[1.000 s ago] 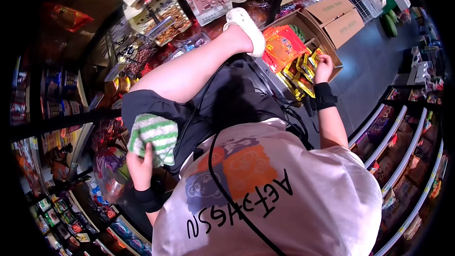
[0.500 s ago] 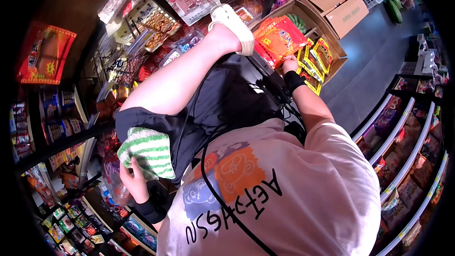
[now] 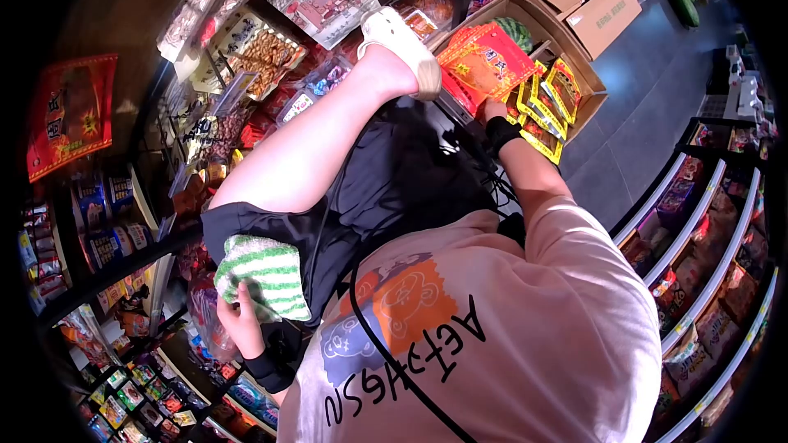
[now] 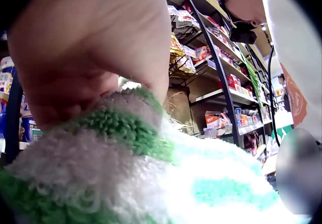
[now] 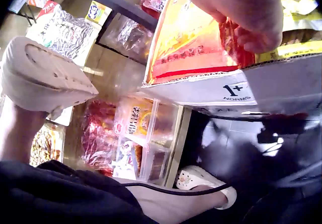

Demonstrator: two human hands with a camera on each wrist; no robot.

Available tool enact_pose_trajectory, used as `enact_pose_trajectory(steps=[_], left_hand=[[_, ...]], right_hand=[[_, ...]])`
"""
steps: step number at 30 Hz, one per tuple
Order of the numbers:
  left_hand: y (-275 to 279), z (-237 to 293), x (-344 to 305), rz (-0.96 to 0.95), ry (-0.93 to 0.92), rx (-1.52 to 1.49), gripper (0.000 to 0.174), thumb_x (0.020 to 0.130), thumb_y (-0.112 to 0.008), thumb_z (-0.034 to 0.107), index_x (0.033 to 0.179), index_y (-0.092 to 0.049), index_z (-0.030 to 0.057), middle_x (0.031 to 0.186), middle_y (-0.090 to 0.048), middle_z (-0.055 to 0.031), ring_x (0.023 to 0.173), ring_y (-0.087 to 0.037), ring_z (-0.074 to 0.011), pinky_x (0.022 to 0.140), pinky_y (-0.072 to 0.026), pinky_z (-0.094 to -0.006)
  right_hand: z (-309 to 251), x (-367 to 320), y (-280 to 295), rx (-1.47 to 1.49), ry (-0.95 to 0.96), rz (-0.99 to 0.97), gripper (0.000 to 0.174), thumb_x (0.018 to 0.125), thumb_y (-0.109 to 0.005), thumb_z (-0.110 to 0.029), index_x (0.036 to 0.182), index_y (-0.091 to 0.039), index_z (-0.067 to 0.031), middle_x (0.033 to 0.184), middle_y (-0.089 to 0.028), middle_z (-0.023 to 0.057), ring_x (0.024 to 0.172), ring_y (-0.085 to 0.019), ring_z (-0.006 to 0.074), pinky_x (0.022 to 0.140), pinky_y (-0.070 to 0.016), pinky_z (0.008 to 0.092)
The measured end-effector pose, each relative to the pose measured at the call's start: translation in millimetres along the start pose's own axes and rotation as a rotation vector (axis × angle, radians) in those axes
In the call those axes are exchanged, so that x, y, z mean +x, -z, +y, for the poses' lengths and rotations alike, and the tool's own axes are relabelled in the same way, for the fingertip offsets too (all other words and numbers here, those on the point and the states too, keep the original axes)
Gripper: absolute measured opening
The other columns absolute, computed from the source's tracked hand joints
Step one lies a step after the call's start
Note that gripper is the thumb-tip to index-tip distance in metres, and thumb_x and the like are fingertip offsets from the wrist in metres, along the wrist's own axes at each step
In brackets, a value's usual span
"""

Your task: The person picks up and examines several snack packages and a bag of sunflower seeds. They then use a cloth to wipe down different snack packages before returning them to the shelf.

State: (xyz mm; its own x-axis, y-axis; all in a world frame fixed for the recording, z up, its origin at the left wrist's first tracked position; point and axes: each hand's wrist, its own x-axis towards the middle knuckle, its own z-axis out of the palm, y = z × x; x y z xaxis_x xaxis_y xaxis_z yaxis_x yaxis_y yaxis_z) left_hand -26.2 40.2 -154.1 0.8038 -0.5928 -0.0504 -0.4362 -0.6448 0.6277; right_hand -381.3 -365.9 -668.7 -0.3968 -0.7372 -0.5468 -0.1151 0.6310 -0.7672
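Over on the left, the person's left hand point(image 3: 243, 317) has its fingers curled round a green-and-white striped cloth point(image 3: 264, 275), held against the thigh just beside the low shelves point(image 3: 123, 262). The left wrist view shows what the head view cannot: the thumb pressed into the fluffy pile of the cloth point(image 4: 151, 184), the left hand point(image 4: 85, 48) right over it. In the middle, a raised leg ends in a pale shoe point(image 3: 402, 33). To the right, the right hand point(image 3: 495, 108) reaches into an open cardboard box point(image 3: 597, 90) of yellow packets point(image 3: 548, 102). Only the right wrist view shows the grip: the right hand point(image 5: 241, 13) pinches the edge of a red-orange packet point(image 5: 191, 38) at the box's front wall.
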Motion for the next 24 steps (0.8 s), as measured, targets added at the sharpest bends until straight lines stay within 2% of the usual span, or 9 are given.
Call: enact_pose_trajectory(steps=[4, 7, 9, 10, 13, 19, 21, 22, 24], left_hand=[[8.5, 1.9, -3.8, -0.064, 0.055, -0.005, 0.03, 0.089, -0.059, 0.022, 0.109, -0.058, 0.0, 0.091, -0.063, -0.0097, 0.081, -0.057, -0.0136, 0.07, -0.0442, -0.026], [7.4, -13.4, -2.0, -0.016, 0.126, -0.2, 0.032, 0.09, -0.057, 0.026, 0.111, -0.059, 0.0009, 0.092, -0.063, -0.0097, 0.082, -0.057, -0.0128, 0.071, -0.0446, -0.0256], [2.5, -32.8, 1.2, 0.121, 0.162, -0.499, 0.036, 0.092, -0.052, 0.031, 0.111, -0.059, 0.001, 0.095, -0.063, -0.011, 0.085, -0.058, -0.0141, 0.074, -0.0457, -0.0268], [8.6, 9.4, 10.3, -0.29, -0.256, -0.537, 0.048, 0.092, -0.045, 0.044, 0.112, -0.058, 0.0014, 0.105, -0.062, -0.0158, 0.093, -0.059, -0.0188, 0.08, -0.0474, -0.0311], [13.2, 4.9, 5.7, -0.044, -0.294, -0.493, 0.043, 0.092, -0.047, 0.036, 0.114, -0.057, 0.0, 0.108, -0.061, -0.0157, 0.096, -0.059, -0.0196, 0.083, -0.0465, -0.0317], [14.2, -11.0, 12.0, 0.575, -0.382, -0.785, 0.035, 0.091, -0.052, 0.02, 0.117, -0.055, -0.0028, 0.114, -0.06, -0.0157, 0.101, -0.058, -0.0212, 0.089, -0.0447, -0.0328], [10.0, 8.3, 18.0, 0.61, -0.523, -0.779, 0.033, 0.091, -0.053, 0.015, 0.118, -0.055, -0.0037, 0.117, -0.059, -0.0156, 0.103, -0.058, -0.0217, 0.091, -0.0441, -0.0332], [6.5, 24.6, 20.0, 0.596, -0.595, -0.69, 0.033, 0.089, -0.055, 0.015, 0.117, -0.056, -0.002, 0.116, -0.059, -0.0153, 0.104, -0.057, -0.0234, 0.092, -0.0433, -0.0345], [-2.2, 73.4, 20.4, 0.443, -0.768, -0.345, 0.032, 0.085, -0.057, 0.016, 0.114, -0.058, 0.0014, 0.114, -0.059, -0.0145, 0.104, -0.057, -0.0268, 0.094, -0.0416, -0.0371]], right_hand=[[-27.1, -26.4, 20.5, -0.081, 0.262, -0.035, 0.023, 0.089, -0.054, -0.026, 0.086, -0.056, -0.003, 0.065, -0.058, 0.0093, 0.054, -0.056, 0.0221, 0.049, -0.0457, 0.0386], [-45.6, -35.3, 44.7, 0.409, 0.152, -0.407, 0.025, 0.089, -0.056, -0.027, 0.079, -0.055, -0.0042, 0.066, -0.055, 0.0044, 0.055, -0.051, 0.0181, 0.053, -0.0416, 0.0333], [-105.5, -88.1, 70.6, 0.417, 0.061, -0.369, 0.017, 0.09, -0.051, -0.021, 0.08, -0.053, -0.007, 0.068, -0.052, -0.0003, 0.057, -0.045, 0.0121, 0.055, -0.0391, 0.0277], [-129.3, -104.3, 87.7, 0.4, 0.093, -0.397, 0.016, 0.09, -0.05, -0.019, 0.082, -0.054, -0.0065, 0.071, -0.053, 0.0006, 0.061, -0.047, 0.0122, 0.059, -0.0404, 0.0271], [-161.8, -113.0, 118.2, 0.407, 0.421, -0.424, 0.015, 0.089, -0.049, -0.019, 0.096, -0.056, -0.0074, 0.09, -0.06, 0.0034, 0.08, -0.057, 0.0139, 0.074, -0.0459, 0.0264], [-283.2, -266.8, 173.8, 0.88, 0.257, -0.658, 0.028, 0.091, -0.044, -0.021, 0.11, -0.051, -0.0012, 0.107, -0.061, 0.0098, 0.101, -0.059, 0.0203, 0.09, -0.0464, 0.0344], [-303.6, -309.8, 164.6, 0.925, 0.182, -0.753, 0.034, 0.091, -0.04, -0.018, 0.122, -0.046, -0.004, 0.114, -0.058, 0.0086, 0.106, -0.056, 0.0196, 0.094, -0.0438, 0.0345], [-309.5, -345.2, 157.8, 0.866, 0.308, -0.828, 0.035, 0.09, -0.04, -0.017, 0.123, -0.045, -0.0047, 0.116, -0.057, 0.0094, 0.108, -0.055, 0.0207, 0.094, -0.0437, 0.0356], [-311.9, -367.7, 131.7, 0.897, 0.086, -1.118, 0.037, 0.09, -0.041, -0.018, 0.124, -0.044, -0.0035, 0.119, -0.056, 0.0105, 0.109, -0.055, 0.022, 0.095, -0.0431, 0.0367]])
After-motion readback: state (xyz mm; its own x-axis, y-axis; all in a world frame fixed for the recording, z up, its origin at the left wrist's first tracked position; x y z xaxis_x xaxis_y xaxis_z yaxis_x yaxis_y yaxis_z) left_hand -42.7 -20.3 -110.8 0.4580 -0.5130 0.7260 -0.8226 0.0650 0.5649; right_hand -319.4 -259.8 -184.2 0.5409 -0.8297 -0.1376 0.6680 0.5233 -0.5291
